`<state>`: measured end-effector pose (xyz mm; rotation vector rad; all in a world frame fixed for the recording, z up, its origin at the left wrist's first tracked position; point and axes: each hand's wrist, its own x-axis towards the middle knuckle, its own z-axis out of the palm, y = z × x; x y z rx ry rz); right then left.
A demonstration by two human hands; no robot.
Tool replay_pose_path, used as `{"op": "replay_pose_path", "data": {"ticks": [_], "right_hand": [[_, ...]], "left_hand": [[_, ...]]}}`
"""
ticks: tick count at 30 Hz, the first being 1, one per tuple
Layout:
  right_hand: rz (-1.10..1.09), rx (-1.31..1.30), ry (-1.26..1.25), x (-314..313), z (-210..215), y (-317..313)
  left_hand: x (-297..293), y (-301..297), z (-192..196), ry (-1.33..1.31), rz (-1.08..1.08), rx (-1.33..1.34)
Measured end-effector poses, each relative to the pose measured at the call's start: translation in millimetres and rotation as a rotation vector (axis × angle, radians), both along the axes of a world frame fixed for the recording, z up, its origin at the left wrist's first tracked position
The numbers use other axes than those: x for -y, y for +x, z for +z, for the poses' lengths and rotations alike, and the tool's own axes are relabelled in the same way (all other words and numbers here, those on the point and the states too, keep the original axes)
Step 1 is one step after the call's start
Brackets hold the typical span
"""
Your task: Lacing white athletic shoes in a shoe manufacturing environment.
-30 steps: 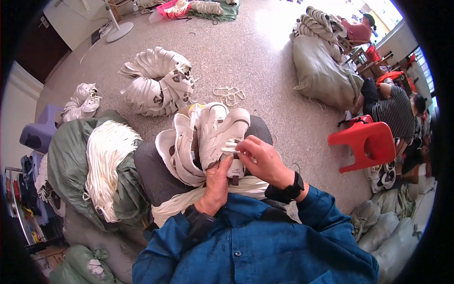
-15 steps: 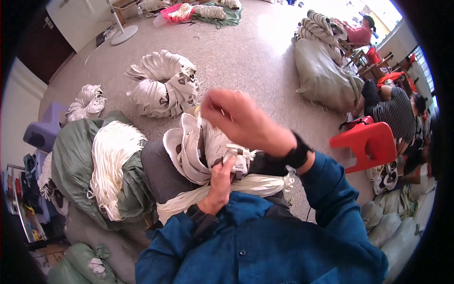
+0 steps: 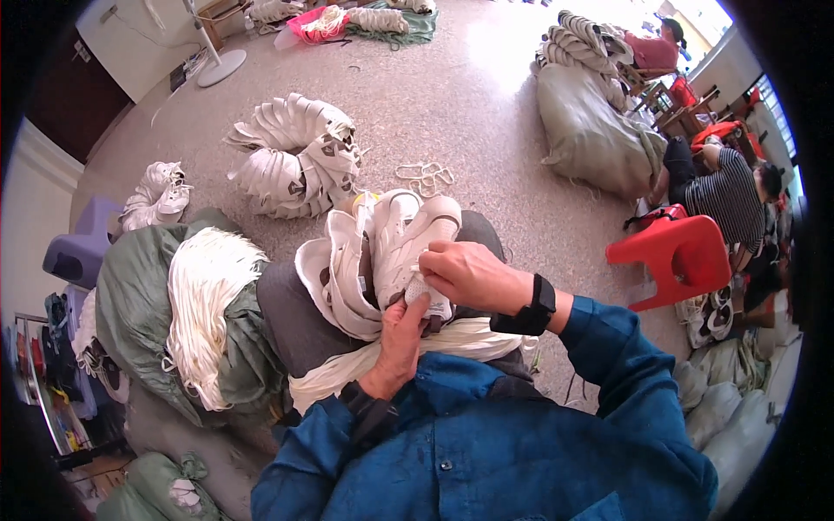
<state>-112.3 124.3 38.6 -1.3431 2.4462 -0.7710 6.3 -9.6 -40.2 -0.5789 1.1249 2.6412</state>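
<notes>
Cream-white shoe uppers (image 3: 400, 247) lie stacked on my lap, several of them nested together on the left side. My left hand (image 3: 398, 343) is closed on the nearest shoe upper, thumb on top by its opening. Over the eyelet area of that same upper is my right hand (image 3: 473, 276), its fingers pinched together. A pale strip shows at the right fingertips, but what they hold is mostly hidden. Across my thighs, under the uppers, runs a bundle of white shoelaces (image 3: 473, 340).
At my left, a thick hank of white laces (image 3: 208, 304) drapes over a green sack (image 3: 130, 295). Ahead on the floor lie a curved row of uppers (image 3: 300, 161) and a loose lace (image 3: 426, 178). A red stool (image 3: 673, 260) and a seated person (image 3: 725, 204) are at the right.
My right hand has come down and back from above the uppers to the eyelet area, and its fingers are now pinched. The left hand keeps its hold.
</notes>
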Motion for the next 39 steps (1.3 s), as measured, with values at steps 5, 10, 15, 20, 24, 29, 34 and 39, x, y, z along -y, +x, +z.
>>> {"op": "replay_pose_path", "data": {"ticks": [5, 10, 15, 20, 24, 29, 34, 39], "right_hand": [[0.001, -0.099, -0.201, 21.0, 6.9, -4.6], [0.091, 0.346, -0.657, 62.7, 111.2, -18.8], [0.239, 0.782, -0.739, 61.6, 148.6, -4.1], [-0.041, 0.462, -0.624, 27.6, 93.2, -14.4], [-0.337, -0.113, -0.221, -37.1, 24.4, -2.1], [-0.374, -0.089, -0.14, -65.3, -46.1, 33.6], [-0.323, 0.057, -0.23, -63.2, -48.8, 42.6], [-0.284, 0.137, -0.244, -90.3, -51.6, 39.2]], "left_hand": [[-5.5, -3.5, 3.8, -0.063, 0.018, -0.028], [27.3, 1.2, 17.6, -0.402, -0.354, -0.059], [39.3, 2.7, 64.2, -0.804, -0.586, -0.386], [43.5, -42.7, 57.0, -1.661, -0.308, -0.899], [55.5, -44.8, 46.3, -1.766, -0.324, -0.917], [58.4, -43.3, 49.5, -1.854, -0.336, -0.916], [73.3, -41.7, 73.7, -1.939, -0.239, -1.045], [132.7, -29.2, 87.1, -2.166, -0.174, -0.807]]}}
